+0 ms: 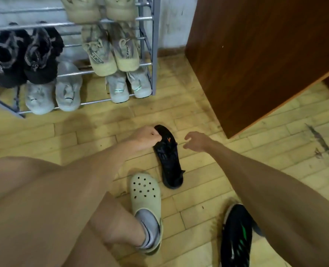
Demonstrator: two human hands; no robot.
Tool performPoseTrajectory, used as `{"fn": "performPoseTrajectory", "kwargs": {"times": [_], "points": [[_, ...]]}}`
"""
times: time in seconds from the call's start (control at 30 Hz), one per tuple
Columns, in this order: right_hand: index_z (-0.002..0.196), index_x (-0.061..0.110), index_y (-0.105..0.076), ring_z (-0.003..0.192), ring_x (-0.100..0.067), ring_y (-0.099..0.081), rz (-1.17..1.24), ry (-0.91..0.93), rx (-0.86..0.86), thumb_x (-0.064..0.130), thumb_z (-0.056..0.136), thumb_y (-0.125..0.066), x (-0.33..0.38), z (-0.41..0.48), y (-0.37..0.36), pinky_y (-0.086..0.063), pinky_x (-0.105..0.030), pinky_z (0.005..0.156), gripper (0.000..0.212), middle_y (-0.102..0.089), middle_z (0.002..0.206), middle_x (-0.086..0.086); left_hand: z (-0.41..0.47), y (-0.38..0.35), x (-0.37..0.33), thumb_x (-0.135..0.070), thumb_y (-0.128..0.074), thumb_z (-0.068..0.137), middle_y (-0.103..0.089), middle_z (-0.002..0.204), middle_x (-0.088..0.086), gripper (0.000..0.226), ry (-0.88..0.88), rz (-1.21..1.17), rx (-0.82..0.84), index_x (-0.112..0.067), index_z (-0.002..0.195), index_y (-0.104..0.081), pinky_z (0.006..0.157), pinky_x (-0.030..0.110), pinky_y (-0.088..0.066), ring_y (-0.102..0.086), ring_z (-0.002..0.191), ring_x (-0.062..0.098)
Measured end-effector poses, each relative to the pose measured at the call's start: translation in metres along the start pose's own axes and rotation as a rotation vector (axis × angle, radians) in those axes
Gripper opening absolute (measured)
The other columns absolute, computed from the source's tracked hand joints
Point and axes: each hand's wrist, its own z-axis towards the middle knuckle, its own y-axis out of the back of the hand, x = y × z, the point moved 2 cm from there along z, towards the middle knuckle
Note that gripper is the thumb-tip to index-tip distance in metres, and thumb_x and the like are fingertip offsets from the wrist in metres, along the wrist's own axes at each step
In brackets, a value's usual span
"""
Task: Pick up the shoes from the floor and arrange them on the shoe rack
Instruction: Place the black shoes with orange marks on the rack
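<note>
Head view looks down on a worn yellowish wood-block floor (207, 189), a pale wall behind the shoe rack (152, 54). Beige, grey and dark pairs fill the rack's metal tiers. In front of the rack lies the black shoe (169, 160), long axis running toward the rack, far end tipped slightly left. The left hand (146, 138) is clenched on that far end; the right hand (197, 140) hangs just right of the shoe, fingers loose, grasping nothing. Right of the rack a brown cabinet (256, 54) crowds the floor. Bare floor lies between shoe and rack. Nearer, a clog (145, 191) is worn over a grey sock, and a black-and-green sneaker (236, 237) sits right of the clog.
</note>
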Motion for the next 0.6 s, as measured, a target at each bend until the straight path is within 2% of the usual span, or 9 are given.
{"fn": "performPoseTrajectory", "kwargs": {"times": [0.1, 0.17, 0.2, 0.33, 0.4, 0.5, 0.6], "points": [[0.135, 0.001, -0.048, 0.127, -0.032, -0.047, 0.022, -0.051, 0.071, 0.026, 0.095, -0.052, -0.01, 0.022, -0.039, -0.042, -0.034, 0.096, 0.047, -0.048, 0.141, -0.015, 0.012, -0.007, 0.026, -0.027, -0.049, 0.09, -0.062, 0.099, -0.001, 0.02, 0.043, -0.003, 0.028, -0.018, 0.098, -0.064, 0.077, 0.029, -0.044, -0.056, 0.087, 0.017], [0.125, -0.001, -0.054, 0.116, -0.032, -0.054, 0.058, -0.094, 0.11, 0.028, 0.093, -0.052, -0.014, 0.031, -0.064, -0.043, -0.031, 0.081, 0.043, -0.056, 0.132, -0.017, 0.017, -0.013, 0.036, -0.025, -0.048, 0.089, -0.058, 0.093, 0.0, 0.012, 0.053, 0.015, 0.081, -0.02, 0.09, -0.059, 0.074, 0.029, -0.041, -0.053, 0.083, 0.018], [0.126, -0.001, -0.052, 0.115, -0.033, -0.055, 0.1, -0.124, 0.126, 0.029, 0.092, -0.054, -0.016, 0.035, -0.076, -0.042, -0.03, 0.078, 0.045, -0.056, 0.131, -0.017, 0.021, -0.016, 0.038, -0.024, -0.047, 0.088, -0.052, 0.089, 0.001, 0.006, 0.047, 0.025, 0.112, -0.022, 0.087, -0.053, 0.072, 0.03, -0.037, -0.049, 0.08, 0.017], [0.139, 0.002, -0.033, 0.124, -0.037, -0.049, 0.259, -0.234, 0.128, 0.035, 0.083, -0.07, -0.019, 0.05, -0.111, -0.048, -0.041, 0.095, 0.075, -0.047, 0.138, -0.019, 0.032, -0.026, 0.047, -0.024, -0.048, 0.089, -0.051, 0.087, 0.002, 0.006, 0.048, 0.011, 0.163, -0.021, 0.087, -0.053, 0.074, 0.031, -0.038, -0.049, 0.08, 0.017], [0.138, 0.002, -0.031, 0.124, -0.037, -0.049, 0.294, -0.267, 0.106, 0.031, 0.081, -0.073, -0.02, 0.058, -0.119, -0.048, -0.045, 0.096, 0.077, -0.046, 0.138, -0.02, 0.035, -0.032, 0.055, -0.027, -0.049, 0.089, -0.053, 0.09, 0.001, 0.009, 0.095, 0.037, 0.168, -0.019, 0.088, -0.054, 0.077, 0.032, -0.041, -0.05, 0.084, 0.018], [0.134, 0.001, -0.039, 0.116, -0.035, -0.055, 0.419, -0.328, 0.147, 0.019, 0.085, -0.07, -0.017, 0.062, -0.123, -0.055, -0.045, 0.089, 0.061, -0.052, 0.131, -0.019, 0.034, -0.039, 0.057, -0.04, -0.047, 0.088, -0.051, 0.09, -0.001, 0.02, 0.138, 0.061, 0.194, -0.021, 0.087, -0.051, 0.078, 0.033, -0.041, -0.049, 0.083, 0.019], [0.126, -0.004, -0.052, 0.098, -0.032, -0.06, 0.481, -0.346, 0.177, 0.011, 0.087, -0.066, -0.014, 0.059, -0.12, -0.057, -0.048, 0.085, 0.043, -0.061, 0.112, -0.02, 0.027, -0.036, 0.055, -0.045, -0.041, 0.088, -0.057, 0.083, 0.002, 0.037, 0.179, 0.075, 0.131, -0.013, 0.088, -0.059, 0.076, 0.036, -0.047, -0.054, 0.077, 0.021]]}}
